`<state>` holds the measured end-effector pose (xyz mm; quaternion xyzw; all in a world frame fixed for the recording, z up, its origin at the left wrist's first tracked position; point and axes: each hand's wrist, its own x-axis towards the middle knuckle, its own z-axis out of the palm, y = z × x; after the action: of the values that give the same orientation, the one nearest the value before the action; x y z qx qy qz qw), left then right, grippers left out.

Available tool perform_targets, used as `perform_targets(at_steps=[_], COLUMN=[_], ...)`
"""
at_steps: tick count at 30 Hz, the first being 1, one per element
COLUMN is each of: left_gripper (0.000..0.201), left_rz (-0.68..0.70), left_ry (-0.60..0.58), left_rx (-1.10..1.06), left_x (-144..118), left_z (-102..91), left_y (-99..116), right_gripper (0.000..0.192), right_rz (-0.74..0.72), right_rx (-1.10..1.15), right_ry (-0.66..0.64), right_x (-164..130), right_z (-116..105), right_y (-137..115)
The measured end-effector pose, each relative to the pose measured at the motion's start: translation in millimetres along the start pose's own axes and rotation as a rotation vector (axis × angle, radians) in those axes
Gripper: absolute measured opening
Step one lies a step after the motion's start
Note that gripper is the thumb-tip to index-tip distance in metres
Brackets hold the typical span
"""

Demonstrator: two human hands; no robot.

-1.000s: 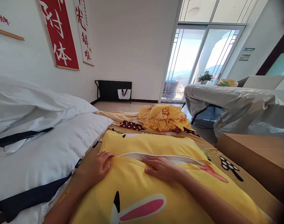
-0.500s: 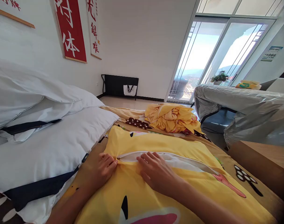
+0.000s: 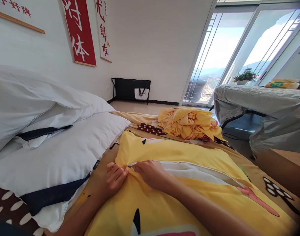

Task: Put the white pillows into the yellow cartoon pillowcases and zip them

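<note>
The yellow pillowcase (image 3: 179, 154) lay flat on the bed (image 3: 258, 173), just beside a stack of white pillows (image 3: 53, 154) with dark stripes. Its opening ran across the middle, and through the gap showed the white pillow (image 3: 196, 170) inside it, filling the case from the near-left end towards the right. The left hand (image 3: 114, 178) rested at the left end of that opening, its fingers (image 3: 120, 173) curled and pinching the yellow edge of the cloth. The right hand (image 3: 151, 173) lay right against it, fingers bent down onto the same end of the opening, gripping the fabric there; whether a zip pull sat between them could not be told. The two hands nearly touched at the fingertips.

Farther along the bed, a crumpled heap of yellow cloth (image 3: 189, 126) sat on the patterned sheet. To the right stood furniture under a grey cover (image 3: 263, 105), and red banners (image 3: 79, 32) hung on the wall.
</note>
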<state>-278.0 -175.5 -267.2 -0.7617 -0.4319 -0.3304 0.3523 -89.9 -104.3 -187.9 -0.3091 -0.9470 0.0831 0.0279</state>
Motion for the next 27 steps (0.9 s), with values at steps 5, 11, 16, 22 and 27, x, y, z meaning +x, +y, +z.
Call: perform_targets(at_steps=[5, 11, 16, 22, 27], left_gripper=[0.014, 0.021, 0.017, 0.020, 0.023], left_rz=[0.022, -0.022, -0.081, -0.066, -0.123], left_ry=[0.015, 0.026, 0.089, 0.127, 0.150], left_rx=[0.006, -0.022, -0.068, -0.064, -0.110], left_x=[3, 5, 9, 14, 6], left_z=[0.5, 2.5, 1.7, -3.8, 3.0], left_y=[-7, -9, -6, -5, -7], right_gripper=[0.017, 0.016, 0.018, 0.018, 0.020], right_rz=[-0.033, -0.148, -0.152, -0.139, -0.248], right_rx=[-0.077, -0.117, -0.122, -0.195, -0.142], right_ry=[0.062, 0.088, 0.086, 0.017, -0.041], right_x=[20, 29, 28, 38, 45], right_z=[-3, -8, -4, -10, -15], right_y=[-13, -19, -18, -22, -15])
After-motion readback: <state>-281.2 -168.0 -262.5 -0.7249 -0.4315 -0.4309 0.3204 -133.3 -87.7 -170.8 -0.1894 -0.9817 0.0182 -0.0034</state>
